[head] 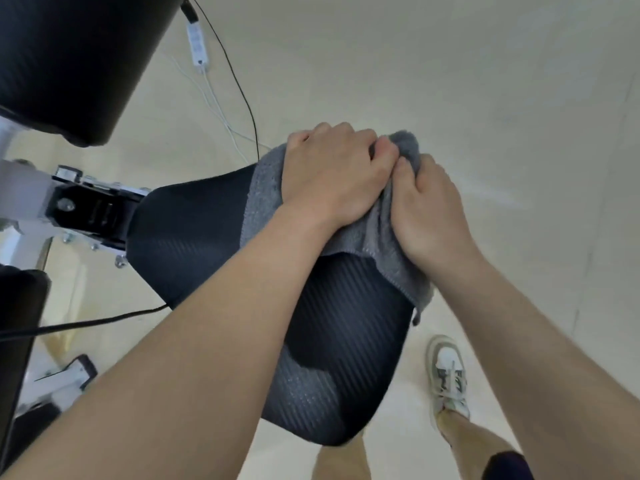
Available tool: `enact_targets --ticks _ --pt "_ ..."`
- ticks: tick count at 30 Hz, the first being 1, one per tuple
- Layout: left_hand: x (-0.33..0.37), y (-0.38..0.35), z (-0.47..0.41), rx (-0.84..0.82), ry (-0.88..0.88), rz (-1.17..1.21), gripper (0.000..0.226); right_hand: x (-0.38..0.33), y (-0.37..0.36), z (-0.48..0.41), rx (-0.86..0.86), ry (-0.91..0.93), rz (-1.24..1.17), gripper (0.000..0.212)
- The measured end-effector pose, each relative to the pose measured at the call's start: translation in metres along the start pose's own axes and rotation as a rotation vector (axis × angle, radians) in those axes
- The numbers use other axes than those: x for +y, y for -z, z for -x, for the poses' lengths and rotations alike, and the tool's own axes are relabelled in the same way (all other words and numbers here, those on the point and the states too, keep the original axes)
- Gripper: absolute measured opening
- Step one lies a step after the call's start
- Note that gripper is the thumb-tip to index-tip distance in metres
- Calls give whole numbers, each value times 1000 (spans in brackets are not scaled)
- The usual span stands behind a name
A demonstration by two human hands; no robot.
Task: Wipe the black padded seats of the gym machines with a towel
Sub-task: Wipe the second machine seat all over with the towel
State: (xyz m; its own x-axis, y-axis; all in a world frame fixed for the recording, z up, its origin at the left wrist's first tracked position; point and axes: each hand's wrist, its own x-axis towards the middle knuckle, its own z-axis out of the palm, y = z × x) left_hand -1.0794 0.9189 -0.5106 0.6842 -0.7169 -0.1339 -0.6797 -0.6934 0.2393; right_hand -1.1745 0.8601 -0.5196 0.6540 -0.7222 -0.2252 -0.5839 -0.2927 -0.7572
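Observation:
A black padded seat [194,244] with a ribbed surface fills the middle of the view. A grey towel [374,237] lies over its far right edge and hangs down the right side. My left hand [332,174] presses on top of the towel with its fingers curled over the cloth. Right beside it, my right hand [426,216] grips the bunched towel, thumbs of both hands almost touching. A lighter, damp-looking patch shows on the near part of the seat.
A black back pad [69,64] rises at the upper left, above a white and black metal frame [69,206]. A white power strip [197,43] and cables lie on the pale floor. My shoe [446,372] stands to the seat's right.

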Motion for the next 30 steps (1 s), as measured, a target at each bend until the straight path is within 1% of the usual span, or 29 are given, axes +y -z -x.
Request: enact_targets --ticks 2,4,5,7,9,10,12,13,15,16,17,20,21,22,24,26,27,29,30 --pt "-6 5 -20 -60 86 28 38 -14 4 -27 -115 -54 92 38" --pt "-13 7 -36 -122 157 56 37 -24 8 -45 -243 -78 132 37" --pt "-14 8 -41 -161 170 59 39 -23 8 -48 -292 -109 114 37" --pt "-15 8 -44 -196 159 60 38 -21 9 -46 -337 -173 -22 33" --pt "-15 7 -41 -146 123 55 26 -15 10 -41 -407 -179 -293 25" --pt "-14 5 -39 -100 105 55 24 -12 10 -39 -420 -205 -478 28" --pt "-13 3 -34 4 74 54 27 -1 6 -33 -415 -235 -789 48" --pt "-12 2 -32 51 62 56 29 4 4 -27 -403 -244 -898 49" --pt "-11 1 -29 112 14 61 35 15 -1 -14 -386 -226 -1091 35" --pt "-10 0 -27 118 -33 57 38 19 -4 -8 -355 -210 -1180 29" --pt "-9 0 -23 100 -76 55 39 23 -6 -3 -306 -195 -1246 30" --pt "-4 -3 -5 47 -213 76 37 33 -14 14 -163 -109 -1381 50" --pt "-2 -5 4 43 -248 86 35 36 -15 18 -130 -69 -1390 50" --pt "-2 -7 10 52 -299 80 36 36 -16 24 -106 -24 -1385 45" --pt "0 -11 26 91 -359 75 55 41 -20 33 -70 54 -1355 32" --pt "2 -15 38 109 -400 81 60 50 -27 40 -52 143 -1269 30" --pt "3 -16 46 97 -411 81 61 54 -30 45 2 186 -1146 34" --pt "5 -17 63 86 -445 95 72 64 -37 55 94 290 -938 47" --pt "5 -18 73 84 -460 89 76 70 -42 64 99 337 -907 56"
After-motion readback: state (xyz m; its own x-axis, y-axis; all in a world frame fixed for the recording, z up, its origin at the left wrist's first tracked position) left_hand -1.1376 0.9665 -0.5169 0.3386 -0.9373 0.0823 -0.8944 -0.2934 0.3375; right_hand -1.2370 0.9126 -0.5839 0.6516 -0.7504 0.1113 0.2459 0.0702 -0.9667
